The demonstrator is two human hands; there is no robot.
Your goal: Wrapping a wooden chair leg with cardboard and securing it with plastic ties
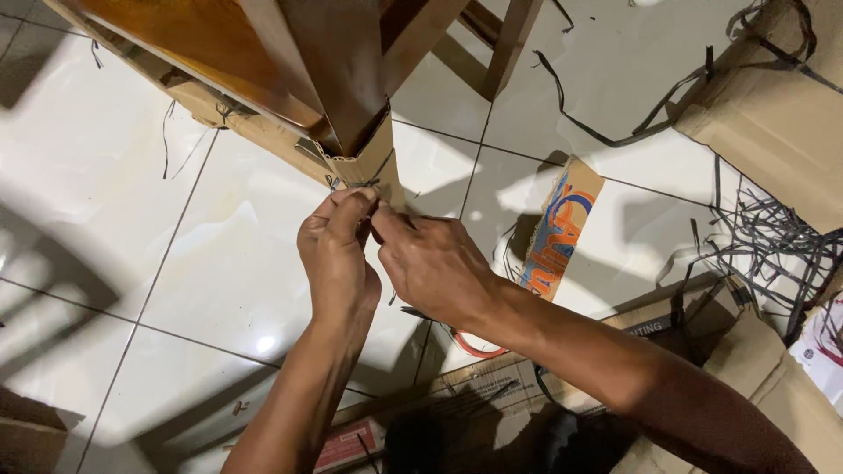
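Nearest you, flattened cardboard boxes lie across the bottom of the view, and both your forearms reach up over them. Your left hand has its fingers curled in, thumb and forefinger pressed together on a thin dark strap just below the cardboard corner wrap. Your right hand sits just beside it, touching, its fingertips closed on the same spot; whether it pinches the strap itself or the cardboard edge is hard to tell, since the fingers overlap there. The strap runs around the cardboard wrap, which covers the end of a dark wooden furniture leg slanting down from the top of the view. To the right, a printed cardboard strip lies on the white floor tiles. Farther off, loose black strapping is tangled beside a large brown carton.
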